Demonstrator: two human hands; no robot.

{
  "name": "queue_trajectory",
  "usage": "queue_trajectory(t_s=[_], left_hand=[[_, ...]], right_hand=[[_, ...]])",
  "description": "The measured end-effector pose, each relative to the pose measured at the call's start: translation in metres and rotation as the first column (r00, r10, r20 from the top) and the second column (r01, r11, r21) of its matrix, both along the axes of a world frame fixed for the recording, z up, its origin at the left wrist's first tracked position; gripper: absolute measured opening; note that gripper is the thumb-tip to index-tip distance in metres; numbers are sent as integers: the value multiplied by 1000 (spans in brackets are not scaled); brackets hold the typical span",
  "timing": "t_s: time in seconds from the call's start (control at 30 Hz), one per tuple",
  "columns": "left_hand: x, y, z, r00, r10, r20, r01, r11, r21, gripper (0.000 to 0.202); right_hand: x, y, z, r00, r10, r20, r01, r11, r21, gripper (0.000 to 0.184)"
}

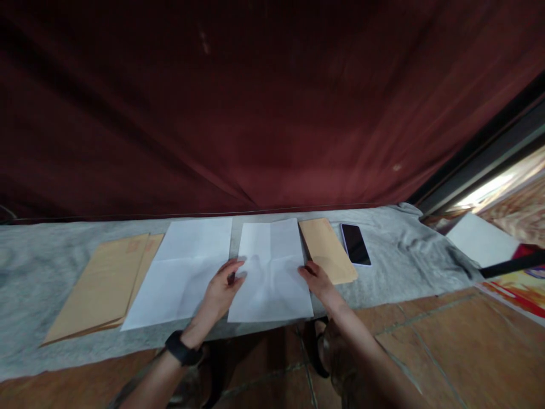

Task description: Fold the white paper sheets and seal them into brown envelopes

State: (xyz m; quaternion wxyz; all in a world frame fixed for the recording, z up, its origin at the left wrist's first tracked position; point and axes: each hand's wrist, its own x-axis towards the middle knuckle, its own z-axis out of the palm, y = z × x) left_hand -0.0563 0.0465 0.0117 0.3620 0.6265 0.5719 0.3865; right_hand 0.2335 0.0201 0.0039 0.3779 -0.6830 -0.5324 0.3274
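Nearest the camera, a dark wristband (184, 347) is worn above the left hand (222, 285), which is held with thumb and fingers parted at the left edge of a creased white sheet (270, 298). Its right edge is met by the right hand (315, 278); whether it is gripped cannot be made out. The sheet is laid on the cloth-covered bench (406, 267), between a larger white sheet (191, 241) at left and brown envelopes (330, 250) at right.

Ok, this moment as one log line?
left hand: open, at left edge of middle sheet | right hand: at its right edge | left: other sheet, brown envelopes | right: brown envelope, phone
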Motion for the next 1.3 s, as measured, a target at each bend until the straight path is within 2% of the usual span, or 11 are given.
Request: queue_trajectory(t_s=[0.1, 0.2, 0.27, 0.43, 0.53, 0.63, 0.77, 1.0, 1.1, 1.2, 1.3], left_hand=[[-1, 1, 9, 997, 25, 78, -23, 999, -28, 37], [-5, -1, 21, 992, 32, 121, -22, 997, -79, 40], [-10, -2, 30, 990, 27, 139, -8, 991, -132, 44], [-25, -3, 43, 969, -15, 245, 65, 979, -196, 42], [-31, 0, 43, 952, -55, 302, 110, 979, -171, 43], [-33, 5, 40, 941, -71, 332, 133, 976, -169, 49], [-31, 13, 37, 930, -78, 359, 150, 973, -177, 55], [-23, 22, 37, 993, -8, 119, 25, 990, -138, 39], [-20, 25, 36, 983, -29, 180, 51, 992, -118, 40], [-16, 29, 30, 983, -10, 181, 25, 996, -84, 39], [-11, 35, 22, 993, 41, 112, -38, 999, -34, 39]], right_hand=[[-2, 1, 2, 1000, -26, 8, 25, 999, 31, 18], [-4, 0, 3, 996, -94, 2, 93, 990, 103, 51], [-4, -1, 5, 997, -56, -46, 61, 992, 114, 64], [-3, -4, 15, 943, 34, -331, -54, 997, -53, 47], [-3, -6, 23, 833, -12, -553, -64, 991, -118, 40], [-2, -5, 32, 655, -39, -755, -131, 978, -164, 32], [1, -1, 42, 450, -68, -891, -252, 947, -200, 19], [0, 2, 55, 302, -142, -943, -267, 937, -227, 7], [-3, 3, 53, 379, -126, -917, -197, 957, -213, 13], [-8, 6, 45, 594, -104, -797, -118, 969, -215, 21], [-13, 10, 33, 832, -60, -551, -59, 979, -195, 18]])
